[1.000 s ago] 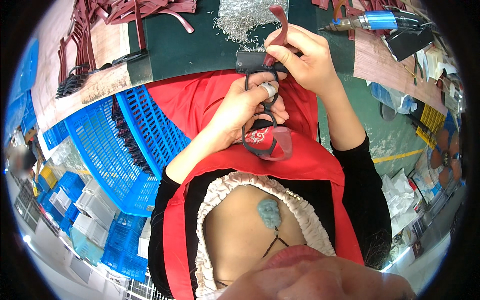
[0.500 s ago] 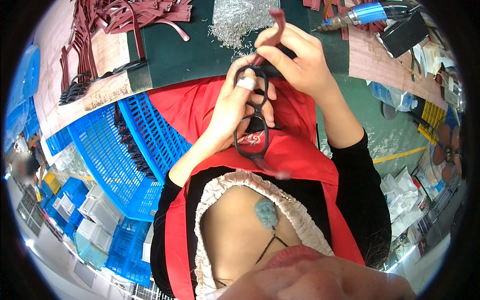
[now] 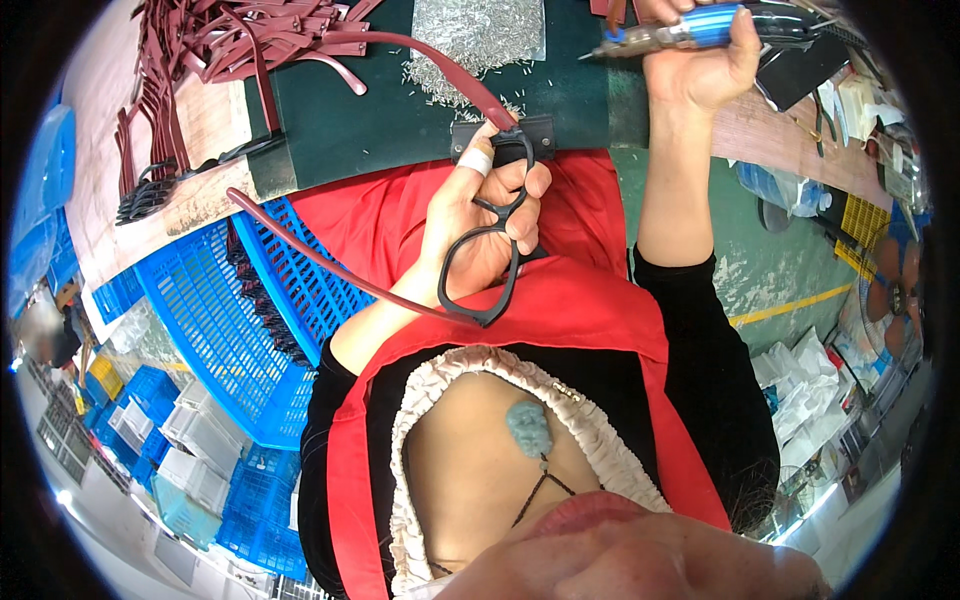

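Observation:
My left hand (image 3: pixel 470 215), a white wrap on one finger, is closed round a black eyeglass frame (image 3: pixel 514 265) over my lap. Two maroon temples are attached: the far temple (image 3: pixel 450 72) lies out over the bench, the near temple (image 3: pixel 320 262) swings out across my left forearm. One end of the frame is by a small dark block (image 3: pixel 540 135) at the bench edge. At the upper right, my right hand (image 3: pixel 695 78) has its fingers and thumb round a blue-bodied electric screwdriver (image 3: pixel 712 27), its tip pointing left.
Tiny metal screws (image 3: pixel 480 40) spill from a clear bag on the green mat. Loose maroon temples (image 3: pixel 220 40) pile up at the far left, with assembled frames (image 3: pixel 150 190) below them. A blue basket (image 3: pixel 215 330) stands left of my lap; a fan (image 3: pixel 895 290) is far right.
My right hand has left the glasses and moved up and right onto the screwdriver, which has shifted left. The frame has turned in my left hand, its temples now spread to the left.

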### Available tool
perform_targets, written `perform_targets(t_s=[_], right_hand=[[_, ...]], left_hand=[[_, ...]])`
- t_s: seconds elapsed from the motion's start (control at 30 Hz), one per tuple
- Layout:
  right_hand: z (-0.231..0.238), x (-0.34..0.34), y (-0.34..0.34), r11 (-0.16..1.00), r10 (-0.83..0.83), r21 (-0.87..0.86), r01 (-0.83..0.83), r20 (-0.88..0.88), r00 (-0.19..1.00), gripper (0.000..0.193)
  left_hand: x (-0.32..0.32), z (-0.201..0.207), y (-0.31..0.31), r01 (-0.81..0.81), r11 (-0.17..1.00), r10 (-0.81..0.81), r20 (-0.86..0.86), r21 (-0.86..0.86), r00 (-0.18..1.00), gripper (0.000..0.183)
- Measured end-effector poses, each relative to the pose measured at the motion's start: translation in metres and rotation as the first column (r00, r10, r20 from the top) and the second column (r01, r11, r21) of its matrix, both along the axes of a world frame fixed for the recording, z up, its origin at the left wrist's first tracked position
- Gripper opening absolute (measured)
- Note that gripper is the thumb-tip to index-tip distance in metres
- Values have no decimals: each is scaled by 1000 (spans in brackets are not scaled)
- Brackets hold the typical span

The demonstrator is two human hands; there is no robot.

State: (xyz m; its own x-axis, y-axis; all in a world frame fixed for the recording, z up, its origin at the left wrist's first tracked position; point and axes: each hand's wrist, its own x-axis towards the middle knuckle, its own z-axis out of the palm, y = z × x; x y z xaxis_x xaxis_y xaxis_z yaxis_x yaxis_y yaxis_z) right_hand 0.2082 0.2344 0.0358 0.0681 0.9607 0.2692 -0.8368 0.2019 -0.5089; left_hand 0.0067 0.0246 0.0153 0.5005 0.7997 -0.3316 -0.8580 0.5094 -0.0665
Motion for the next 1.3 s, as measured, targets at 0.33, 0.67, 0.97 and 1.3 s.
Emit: perform_targets(t_s=[0.33,0.67,0.97,1.3], right_hand=[[-11,-12,-17,987,80,123,-100,162,984,29],[-4,-22,-84,924,198,267,-273,276,941,59],[-6,-30,-89,951,177,193,-240,295,939,54],[-10,-38,-86,940,231,177,-290,296,927,37]], left_hand=[[14,-4,1,17,1000,-15,199,-7,980,40],[14,-5,7,-23,995,63,420,-99,905,42],[9,-5,9,6,996,32,409,-90,912,40],[2,-10,10,38,996,2,447,-81,895,42]])
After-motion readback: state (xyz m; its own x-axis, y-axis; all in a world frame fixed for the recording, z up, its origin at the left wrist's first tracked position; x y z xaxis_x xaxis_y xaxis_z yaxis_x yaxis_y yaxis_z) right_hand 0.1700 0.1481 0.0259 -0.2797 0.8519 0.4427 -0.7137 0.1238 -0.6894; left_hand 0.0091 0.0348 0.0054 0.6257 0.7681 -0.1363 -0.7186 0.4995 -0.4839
